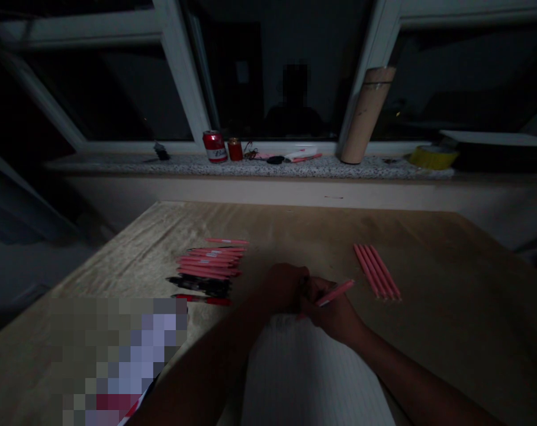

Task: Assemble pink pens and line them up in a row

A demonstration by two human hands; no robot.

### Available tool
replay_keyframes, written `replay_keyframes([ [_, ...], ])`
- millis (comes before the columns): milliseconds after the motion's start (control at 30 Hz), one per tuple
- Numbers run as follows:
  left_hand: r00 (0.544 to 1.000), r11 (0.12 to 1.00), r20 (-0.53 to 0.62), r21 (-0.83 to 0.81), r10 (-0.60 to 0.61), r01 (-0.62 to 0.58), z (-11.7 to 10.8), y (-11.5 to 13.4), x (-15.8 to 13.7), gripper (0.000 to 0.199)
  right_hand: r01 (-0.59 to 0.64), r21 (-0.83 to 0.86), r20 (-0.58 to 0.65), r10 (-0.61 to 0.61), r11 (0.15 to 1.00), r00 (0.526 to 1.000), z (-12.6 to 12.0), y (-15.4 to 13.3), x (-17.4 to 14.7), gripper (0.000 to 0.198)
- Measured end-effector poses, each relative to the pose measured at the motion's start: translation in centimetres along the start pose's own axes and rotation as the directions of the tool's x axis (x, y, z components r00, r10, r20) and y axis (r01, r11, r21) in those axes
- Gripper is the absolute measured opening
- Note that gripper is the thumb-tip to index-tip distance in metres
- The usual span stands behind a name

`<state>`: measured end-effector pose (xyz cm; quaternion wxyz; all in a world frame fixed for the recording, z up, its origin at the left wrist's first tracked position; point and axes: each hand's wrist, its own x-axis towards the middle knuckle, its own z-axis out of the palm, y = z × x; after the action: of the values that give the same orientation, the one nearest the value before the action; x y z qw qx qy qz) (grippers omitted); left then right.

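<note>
A pink pen (337, 292) pinched over the far edge of a lined sheet (312, 373).
The right hand (333, 310) has its fingers closed around the pen; the left hand (286, 287) is just beside it, its fingers too dark for me to tell. Beyond the sheet, leftward, lie a bunch of pink pens (210, 260) and some black pens (201, 285); rightward, a row of four (378, 272).

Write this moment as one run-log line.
right hand: holds pink pen | left hand: close beside | pink pen row: on table, right
</note>
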<state>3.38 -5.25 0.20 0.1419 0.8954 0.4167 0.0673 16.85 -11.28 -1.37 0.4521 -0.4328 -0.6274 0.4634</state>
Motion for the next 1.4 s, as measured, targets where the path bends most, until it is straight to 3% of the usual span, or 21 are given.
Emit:
replay_keyframes([
  [300, 1.0, 0.999, -0.003, -0.046, 0.016, -0.016, -0.46, 0.19, -0.12, 0.016, 0.048, -0.19, -0.016, -0.052, 0.981, 0.999, 0.13, -0.07, 0.09, 0.027],
  [467, 0.999, 0.996, -0.028, -0.08, 0.038, -0.04, -0.04, -0.03, -0.23, 0.02, 0.085, -0.295, -0.008, -0.091, 0.952, 0.996, 0.11, -0.42, 0.15, 0.027],
  [700, 1.0, 0.999, 0.019, -0.036, -0.003, 0.003, -0.29, 0.1, -0.04, 0.025, 0.089, -0.21, 0.071, -0.076, 0.974, 0.995, 0.14, -0.36, -0.05, 0.027],
  [1033, 1.0, 0.997, 0.004, -0.071, 0.017, -0.016, -0.26, 0.05, -0.1, 0.02, 0.068, -0.242, 0.034, -0.061, 0.968, 0.998, 0.21, -0.16, -0.17, 0.026],
  [1200, 1.0, 0.999, -0.013, -0.044, -0.003, 0.003, -0.07, 0.07, -0.05, 0.023, 0.075, -0.227, -0.047, -0.088, 0.971, 0.995, 0.1, 0.05, 0.05, 0.026],
  [1400, 1.0, 0.996, 0.014, -0.09, -0.024, 0.025, -0.17, 0.11, -0.02, 0.022, 0.096, -0.246, 0.048, -0.087, 0.965, 0.995, 0.23, 0.27, -0.12, 0.026],
])
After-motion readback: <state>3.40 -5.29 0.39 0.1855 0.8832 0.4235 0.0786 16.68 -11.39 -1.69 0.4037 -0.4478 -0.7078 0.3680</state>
